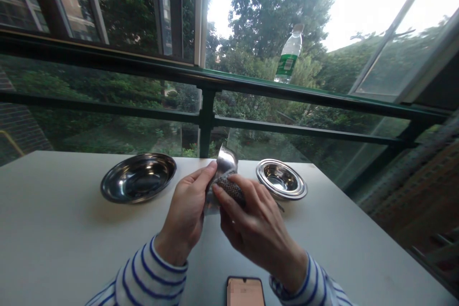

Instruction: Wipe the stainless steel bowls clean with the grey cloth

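Observation:
Over the middle of the white table, my left hand (186,210) is closed around a shiny metal piece with a rounded, curved end (226,160). Its lower part is hidden by my fingers, so its exact kind is unclear. My right hand (256,220) presses a dark pad with a mesh pattern (231,188) against the metal, fingers curled over the pad. Both hands meet closely around these two things. The thin tip of a dark object (280,207) shows beside my right hand, the rest hidden.
A wide steel bowl (138,197) stands on the table (60,229) at the left. Smaller steel bowls (304,192), seemingly nested, sit at the right. A phone (245,291) lies at the near edge. Behind, a plastic bottle (288,62) stands by the green railing (322,101).

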`<state>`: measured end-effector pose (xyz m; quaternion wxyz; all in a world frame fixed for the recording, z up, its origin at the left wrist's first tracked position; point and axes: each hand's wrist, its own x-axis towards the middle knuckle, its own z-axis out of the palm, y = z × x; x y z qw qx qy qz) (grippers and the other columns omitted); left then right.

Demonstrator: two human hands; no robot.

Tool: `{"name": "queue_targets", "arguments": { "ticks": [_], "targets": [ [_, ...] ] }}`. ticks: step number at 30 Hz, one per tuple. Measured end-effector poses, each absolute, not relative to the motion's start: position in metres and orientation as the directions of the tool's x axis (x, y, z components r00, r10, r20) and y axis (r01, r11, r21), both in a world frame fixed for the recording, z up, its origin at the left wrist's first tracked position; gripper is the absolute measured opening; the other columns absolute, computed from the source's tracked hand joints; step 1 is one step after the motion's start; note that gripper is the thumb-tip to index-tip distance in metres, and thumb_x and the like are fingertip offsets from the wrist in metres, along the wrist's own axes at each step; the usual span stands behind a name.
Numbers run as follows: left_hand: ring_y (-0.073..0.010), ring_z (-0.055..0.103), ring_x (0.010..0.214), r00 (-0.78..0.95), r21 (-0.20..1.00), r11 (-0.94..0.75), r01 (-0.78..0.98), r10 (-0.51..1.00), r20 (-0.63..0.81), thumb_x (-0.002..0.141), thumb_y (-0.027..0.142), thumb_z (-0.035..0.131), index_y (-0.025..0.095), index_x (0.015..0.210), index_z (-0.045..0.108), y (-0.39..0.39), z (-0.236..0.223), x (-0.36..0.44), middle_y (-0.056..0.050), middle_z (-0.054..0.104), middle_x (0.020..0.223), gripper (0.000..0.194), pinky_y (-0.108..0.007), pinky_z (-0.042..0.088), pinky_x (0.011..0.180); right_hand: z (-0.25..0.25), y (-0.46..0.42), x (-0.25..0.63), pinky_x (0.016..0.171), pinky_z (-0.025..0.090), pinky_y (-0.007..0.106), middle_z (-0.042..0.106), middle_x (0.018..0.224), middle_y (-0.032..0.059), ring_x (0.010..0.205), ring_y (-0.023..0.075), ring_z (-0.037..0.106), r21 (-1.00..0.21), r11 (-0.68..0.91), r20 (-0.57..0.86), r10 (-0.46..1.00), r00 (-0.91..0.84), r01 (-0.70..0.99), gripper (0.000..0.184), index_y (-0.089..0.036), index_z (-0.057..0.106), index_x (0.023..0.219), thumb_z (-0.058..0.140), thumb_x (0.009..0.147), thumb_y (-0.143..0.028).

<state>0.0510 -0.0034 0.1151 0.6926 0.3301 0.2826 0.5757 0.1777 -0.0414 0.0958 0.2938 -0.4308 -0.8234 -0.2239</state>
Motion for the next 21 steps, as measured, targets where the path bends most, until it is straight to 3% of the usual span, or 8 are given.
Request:
{"name": "queue_targets", "arguments": {
  "ticks": [5,12,17,21],
  "targets": [
    [-0.0087,0.053,0.048,0.256,0.827,0.188,-0.53,0.965,-0.055,0.075,0.035,0.06,0.013,0.076,0.065,-0.008,0.114,0.054,0.002,0.06,0.056,0.023,-0.02,0.045,0.05,0.099,-0.037,0.184,0.084,0.043,0.044,0.043,0.123,0.0139,0.106,0.0274,0.044,0.083,0.455,0.748,0.56,-0.357,0.887,0.039,-0.02,0.05,0.123,0.048,0.084,-0.022],
    [-0.0105,0.058,0.056,0.209,0.831,0.148,-0.537,0.977,-0.039,0.073,0.037,0.061,0.012,0.075,0.065,-0.006,0.114,0.053,-0.001,0.063,0.061,0.025,-0.019,0.044,0.053,0.1,-0.039,0.186,0.087,0.042,0.045,0.047,0.122,0.0112,0.107,0.0271,0.043,0.154,0.573,0.706,0.507,-0.496,0.805,0.037,-0.021,0.054,0.119,0.051,0.082,-0.021],
    [-0.0084,0.05,0.043,0.247,0.877,0.177,-0.446,0.967,-0.069,0.075,0.044,0.056,0.012,0.066,0.061,-0.01,0.113,0.056,0.0,0.059,0.054,0.033,-0.019,0.038,0.043,0.103,-0.032,0.194,0.088,0.043,0.043,0.049,0.12,0.0146,0.106,0.0254,0.044,0.035,0.483,0.771,0.544,-0.332,0.875,0.036,-0.014,0.052,0.12,0.045,0.086,-0.019],
    [-0.008,0.049,0.043,0.213,0.876,0.151,-0.458,0.975,-0.057,0.074,0.042,0.058,0.012,0.069,0.061,-0.009,0.11,0.055,0.001,0.056,0.052,0.03,-0.018,0.037,0.042,0.103,-0.034,0.191,0.085,0.044,0.042,0.05,0.119,0.0126,0.104,0.0249,0.045,0.073,0.543,0.726,0.546,-0.418,0.837,0.035,-0.017,0.054,0.119,0.048,0.085,-0.02]
  ]
}}
